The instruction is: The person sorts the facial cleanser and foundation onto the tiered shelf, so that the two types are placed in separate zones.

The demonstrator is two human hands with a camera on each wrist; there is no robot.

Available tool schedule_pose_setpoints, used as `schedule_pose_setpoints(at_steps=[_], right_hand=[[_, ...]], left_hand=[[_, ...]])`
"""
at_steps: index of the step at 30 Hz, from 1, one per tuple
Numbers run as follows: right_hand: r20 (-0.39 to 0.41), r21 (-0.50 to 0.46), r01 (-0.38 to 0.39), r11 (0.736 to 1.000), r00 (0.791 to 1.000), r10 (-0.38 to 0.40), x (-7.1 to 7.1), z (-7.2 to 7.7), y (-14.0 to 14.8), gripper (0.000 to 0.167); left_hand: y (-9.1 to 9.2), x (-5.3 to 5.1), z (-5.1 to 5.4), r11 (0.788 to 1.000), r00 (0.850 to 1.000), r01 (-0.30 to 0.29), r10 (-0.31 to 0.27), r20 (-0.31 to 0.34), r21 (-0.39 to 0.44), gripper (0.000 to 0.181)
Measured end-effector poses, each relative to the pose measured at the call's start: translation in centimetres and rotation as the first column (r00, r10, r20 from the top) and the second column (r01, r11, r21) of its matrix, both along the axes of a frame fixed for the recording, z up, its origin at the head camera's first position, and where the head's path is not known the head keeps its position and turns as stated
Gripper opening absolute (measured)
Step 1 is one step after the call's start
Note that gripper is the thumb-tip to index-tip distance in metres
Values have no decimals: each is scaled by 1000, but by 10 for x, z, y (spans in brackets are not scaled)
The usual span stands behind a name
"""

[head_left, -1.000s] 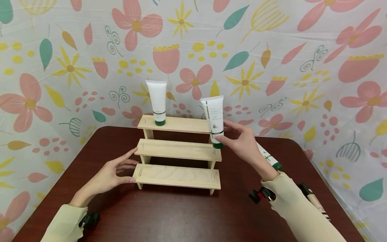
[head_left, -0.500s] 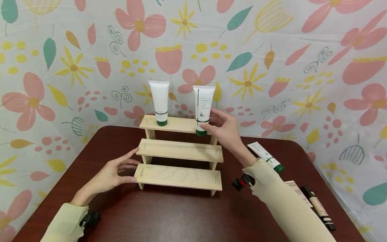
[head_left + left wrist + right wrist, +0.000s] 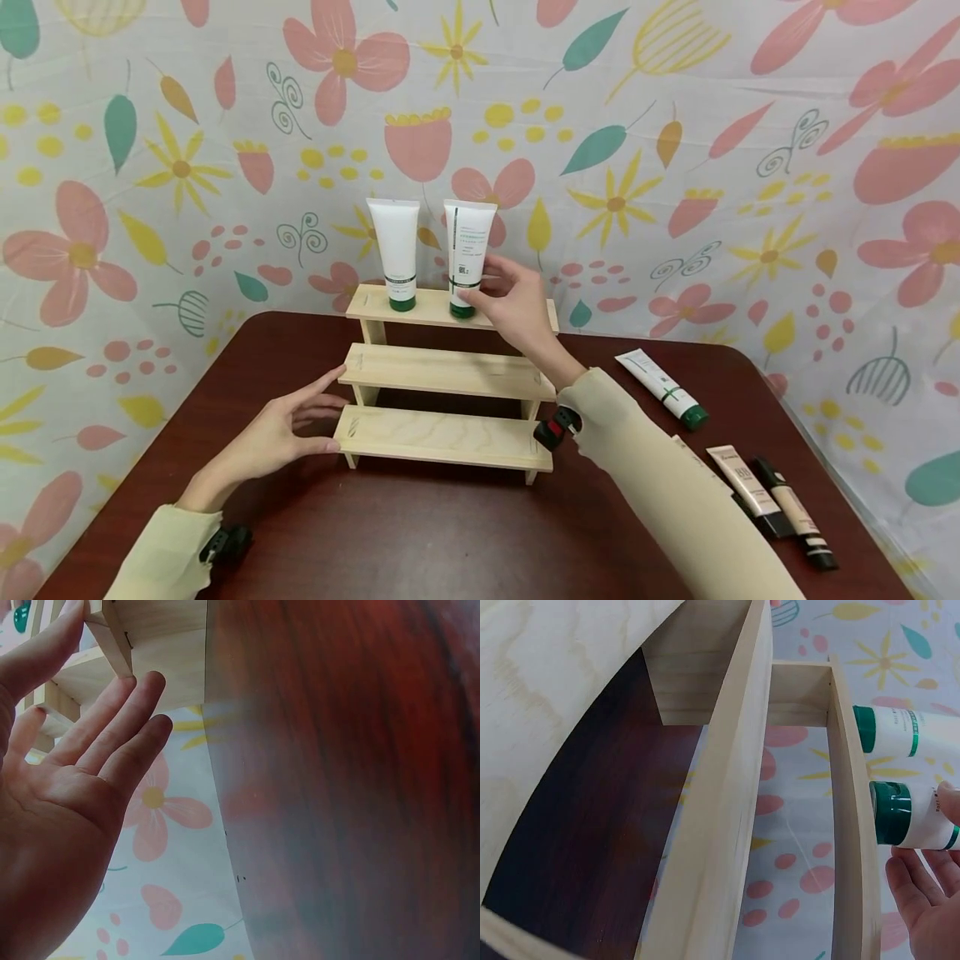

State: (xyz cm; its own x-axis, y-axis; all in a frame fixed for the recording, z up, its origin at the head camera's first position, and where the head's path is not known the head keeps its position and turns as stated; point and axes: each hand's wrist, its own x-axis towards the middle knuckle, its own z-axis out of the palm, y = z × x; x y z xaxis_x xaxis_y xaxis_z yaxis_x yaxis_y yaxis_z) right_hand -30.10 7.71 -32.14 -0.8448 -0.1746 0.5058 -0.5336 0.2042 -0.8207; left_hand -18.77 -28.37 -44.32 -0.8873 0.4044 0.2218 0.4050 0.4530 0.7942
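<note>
A three-tier wooden shelf (image 3: pixel 442 435) stands on the dark table. On its top tier, toward the left, a white tube with a green cap (image 3: pixel 395 250) stands cap down. My right hand (image 3: pixel 517 307) grips a second white tube with a green cap (image 3: pixel 469 242) near its lower end, upright at the top tier beside the first. In the right wrist view this tube's cap (image 3: pixel 891 813) is at the top board; whether it bears weight there I cannot tell. My left hand (image 3: pixel 279 429) touches the shelf's left side with extended fingers (image 3: pixel 124 724), thumb at the bottom tier.
To the right of the shelf a third white tube (image 3: pixel 660 387) lies on the table (image 3: pixel 450 542). Nearer my right sleeve lie a beige BB tube (image 3: pixel 742 483) and a slim beige tube with black ends (image 3: pixel 797 510). A flowered cloth (image 3: pixel 600 100) hangs behind the table.
My right hand has carried the held tube leftward from the shelf's right end to beside the first tube. The tubes lying at right have come into view. My left hand has stayed put.
</note>
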Motion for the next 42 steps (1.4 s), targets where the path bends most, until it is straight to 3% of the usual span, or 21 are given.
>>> schedule_pose_setpoints(at_steps=[14,42], right_hand=[[14,14,37,999,999,-37,-5,-1,-10,52],[11,37,24,999,1000,-25,-5,-3,-7,55]], left_hand=[[0,0,1,1000,1000,2,-2,-4,6,106],[1,1,0,1000,1000,-13,13,9,-10,107]])
